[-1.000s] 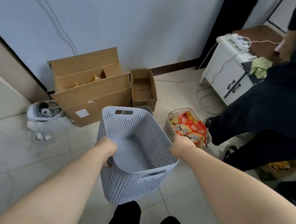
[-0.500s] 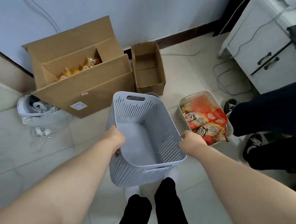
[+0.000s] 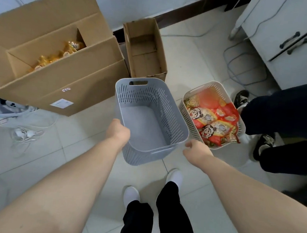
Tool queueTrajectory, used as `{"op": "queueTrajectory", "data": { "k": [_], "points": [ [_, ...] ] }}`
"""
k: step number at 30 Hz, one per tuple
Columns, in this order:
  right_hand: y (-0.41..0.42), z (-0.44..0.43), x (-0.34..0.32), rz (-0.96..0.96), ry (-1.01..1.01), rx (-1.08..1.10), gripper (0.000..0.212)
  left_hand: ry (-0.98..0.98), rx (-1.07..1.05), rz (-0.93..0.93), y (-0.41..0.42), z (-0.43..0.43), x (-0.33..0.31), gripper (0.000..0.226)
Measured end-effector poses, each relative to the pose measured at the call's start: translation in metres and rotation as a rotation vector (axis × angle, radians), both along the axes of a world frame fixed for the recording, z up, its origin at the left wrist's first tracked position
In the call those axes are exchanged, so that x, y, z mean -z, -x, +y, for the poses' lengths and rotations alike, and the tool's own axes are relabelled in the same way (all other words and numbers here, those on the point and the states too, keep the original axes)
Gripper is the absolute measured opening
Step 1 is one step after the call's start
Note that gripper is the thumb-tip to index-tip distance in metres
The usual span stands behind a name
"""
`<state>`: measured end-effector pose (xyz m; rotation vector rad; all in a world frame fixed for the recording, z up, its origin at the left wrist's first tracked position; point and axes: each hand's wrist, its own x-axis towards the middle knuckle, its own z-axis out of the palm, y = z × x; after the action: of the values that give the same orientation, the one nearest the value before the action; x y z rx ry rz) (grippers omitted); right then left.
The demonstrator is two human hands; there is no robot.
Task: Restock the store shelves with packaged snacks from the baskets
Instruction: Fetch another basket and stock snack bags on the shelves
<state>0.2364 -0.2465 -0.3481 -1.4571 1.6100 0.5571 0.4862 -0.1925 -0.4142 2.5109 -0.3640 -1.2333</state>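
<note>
An empty grey slotted basket (image 3: 170, 108) is low over the tiled floor in front of my feet. My left hand (image 3: 118, 131) grips its left rim near the front corner, fingers curled over the edge. Beside the basket's front right corner is my right hand (image 3: 195, 149), with its fingers loosely curled and nothing between them. To the right, a white basket (image 3: 202, 87) stands on the floor full of red and yellow snack packs (image 3: 212, 120). A large open cardboard box (image 3: 58, 86) at the left holds golden snack packs (image 3: 61, 56).
A small empty cardboard box (image 3: 146, 48) stands behind the grey basket against the wall. Another person's dark-trousered legs (image 3: 289, 114) and shoes crowd the right side. A white cabinet (image 3: 297, 36) with cables (image 3: 247, 69) stands at the back right. A white appliance (image 3: 5, 109) and cords lie at the left.
The grey basket has come down toward the floor beside the white basket while my view tilted downward. My right hand has come off the basket's right rim; the left still grips.
</note>
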Motion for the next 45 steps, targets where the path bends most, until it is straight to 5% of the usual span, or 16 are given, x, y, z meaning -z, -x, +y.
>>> {"op": "queueTrajectory", "data": {
  "k": [10, 19, 35, 45],
  "points": [
    [0.046, -0.005, -0.001, 0.007, -0.019, 0.224, 0.044, 0.060, 0.210, 0.194, 0.077, -0.039, -0.046, 0.028],
    [0.106, -0.008, 0.051, 0.063, -0.052, 0.369, 0.045, 0.007, 0.409, 0.374, 0.167, -0.057, 0.005, 0.024],
    [0.127, -0.045, 0.247, 0.134, -0.038, 0.031, 0.050, 0.009, 0.441, 0.300, 0.223, -0.093, 0.191, 0.046],
    [0.138, -0.041, 0.298, 0.223, 0.052, -0.172, 0.054, 0.050, 0.428, 0.145, 0.221, -0.124, 0.229, 0.050]
  ]
}}
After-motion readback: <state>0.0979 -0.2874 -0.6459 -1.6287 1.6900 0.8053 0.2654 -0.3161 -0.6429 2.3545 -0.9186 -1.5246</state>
